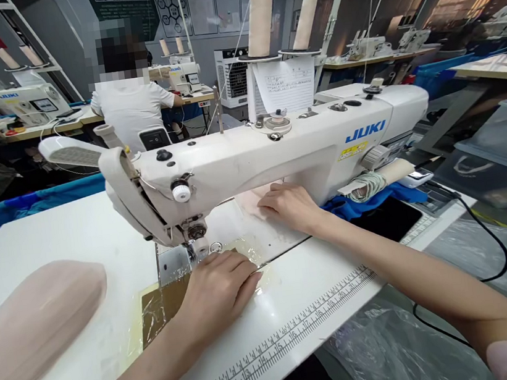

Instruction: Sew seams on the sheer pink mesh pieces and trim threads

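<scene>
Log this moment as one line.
left hand: by needle end of sewing machine | right hand: on pale fabric under machine arm | pale pink piece: on tabletop, left of machine

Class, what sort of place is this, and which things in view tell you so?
Probably a sewing workshop: a sewing machine marked JUKI stands in front, large thread cones stand behind it, and similar machines stand farther back.

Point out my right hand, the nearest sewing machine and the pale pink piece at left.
Right hand (292, 206), head view: back of hand.
Nearest sewing machine (240, 159), head view: side of its arm.
Left pale pink piece (47, 329), head view: middle of its surface.
</scene>
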`<state>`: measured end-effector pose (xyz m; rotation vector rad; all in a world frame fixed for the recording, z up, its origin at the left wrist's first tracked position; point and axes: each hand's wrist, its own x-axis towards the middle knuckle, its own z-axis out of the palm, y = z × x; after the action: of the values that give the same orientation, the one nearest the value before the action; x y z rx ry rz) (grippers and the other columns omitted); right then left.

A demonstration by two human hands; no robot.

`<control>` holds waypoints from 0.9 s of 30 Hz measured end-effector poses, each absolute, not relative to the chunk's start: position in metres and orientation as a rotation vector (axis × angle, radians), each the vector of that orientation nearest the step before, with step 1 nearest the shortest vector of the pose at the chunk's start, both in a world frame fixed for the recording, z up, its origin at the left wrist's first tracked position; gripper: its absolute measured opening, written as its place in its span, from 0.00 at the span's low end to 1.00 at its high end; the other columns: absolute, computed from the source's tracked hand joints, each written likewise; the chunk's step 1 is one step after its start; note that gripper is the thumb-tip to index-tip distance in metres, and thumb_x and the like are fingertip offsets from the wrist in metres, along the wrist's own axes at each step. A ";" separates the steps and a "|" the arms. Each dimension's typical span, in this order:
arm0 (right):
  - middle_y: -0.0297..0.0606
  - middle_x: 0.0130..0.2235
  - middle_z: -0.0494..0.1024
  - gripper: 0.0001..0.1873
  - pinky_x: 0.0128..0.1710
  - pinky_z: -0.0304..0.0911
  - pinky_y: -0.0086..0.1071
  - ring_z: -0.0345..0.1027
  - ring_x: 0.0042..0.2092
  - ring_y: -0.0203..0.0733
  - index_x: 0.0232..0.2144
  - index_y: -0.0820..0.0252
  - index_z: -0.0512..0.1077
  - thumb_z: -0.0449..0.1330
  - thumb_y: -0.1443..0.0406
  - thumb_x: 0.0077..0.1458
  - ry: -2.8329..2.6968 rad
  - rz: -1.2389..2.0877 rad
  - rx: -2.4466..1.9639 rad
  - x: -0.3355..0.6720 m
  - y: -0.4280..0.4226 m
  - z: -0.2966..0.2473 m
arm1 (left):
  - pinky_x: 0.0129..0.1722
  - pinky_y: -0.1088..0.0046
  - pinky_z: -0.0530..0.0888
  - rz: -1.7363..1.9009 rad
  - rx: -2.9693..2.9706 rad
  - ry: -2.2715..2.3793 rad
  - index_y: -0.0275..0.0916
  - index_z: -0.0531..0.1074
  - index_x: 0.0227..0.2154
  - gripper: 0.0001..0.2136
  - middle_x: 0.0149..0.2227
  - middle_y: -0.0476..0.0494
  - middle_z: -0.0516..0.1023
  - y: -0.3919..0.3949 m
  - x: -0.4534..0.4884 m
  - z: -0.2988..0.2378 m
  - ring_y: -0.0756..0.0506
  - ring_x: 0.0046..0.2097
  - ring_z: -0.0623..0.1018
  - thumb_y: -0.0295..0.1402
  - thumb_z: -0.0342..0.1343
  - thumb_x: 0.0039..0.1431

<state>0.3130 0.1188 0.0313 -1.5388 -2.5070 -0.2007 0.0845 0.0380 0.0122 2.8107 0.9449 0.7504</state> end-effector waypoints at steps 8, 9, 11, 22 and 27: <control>0.37 0.41 0.80 0.12 0.26 0.48 0.29 0.72 0.39 0.40 0.43 0.56 0.74 0.51 0.66 0.65 -2.365 -0.211 -1.482 0.318 0.098 0.021 | 0.54 0.56 0.70 0.664 2.791 1.302 0.34 0.68 0.52 0.16 0.56 0.36 0.73 0.080 0.123 0.009 0.38 0.57 0.72 0.32 0.51 0.63; 0.37 0.41 0.80 0.12 0.26 0.48 0.29 0.72 0.39 0.40 0.42 0.56 0.74 0.51 0.66 0.65 -2.380 -0.200 -1.452 0.318 0.094 0.020 | 0.55 0.55 0.69 0.690 2.765 1.360 0.33 0.67 0.53 0.16 0.57 0.34 0.71 0.088 0.128 0.007 0.37 0.58 0.71 0.30 0.50 0.63; 0.37 0.39 0.80 0.11 0.24 0.46 0.29 0.72 0.36 0.39 0.42 0.57 0.75 0.52 0.67 0.64 -2.405 -0.171 -1.401 0.318 0.088 0.017 | 0.55 0.55 0.68 0.719 2.723 1.433 0.33 0.67 0.52 0.16 0.57 0.32 0.71 0.101 0.135 0.004 0.37 0.58 0.70 0.26 0.49 0.62; 0.27 0.20 0.71 0.13 0.22 0.53 0.23 0.63 0.22 0.29 0.22 0.60 0.70 0.65 0.60 0.54 -2.184 1.213 -1.086 0.293 -0.005 0.049 | 0.57 0.58 0.65 0.701 2.646 1.415 0.38 0.66 0.53 0.16 0.58 0.38 0.70 0.096 0.131 0.003 0.39 0.58 0.70 0.27 0.48 0.63; 0.24 0.17 0.63 0.22 0.18 0.51 0.23 0.55 0.18 0.27 0.19 0.59 0.61 0.65 0.55 0.53 -1.616 1.558 -1.059 0.274 -0.002 0.043 | 0.31 0.72 0.69 0.894 2.275 1.381 0.40 0.69 0.33 0.11 0.32 0.49 0.76 0.040 0.095 0.026 0.48 0.31 0.74 0.34 0.43 0.68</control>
<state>0.2739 -0.0018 0.0427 -1.0594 -1.6161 1.5576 0.0950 0.0396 0.0264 2.2754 1.3814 0.8938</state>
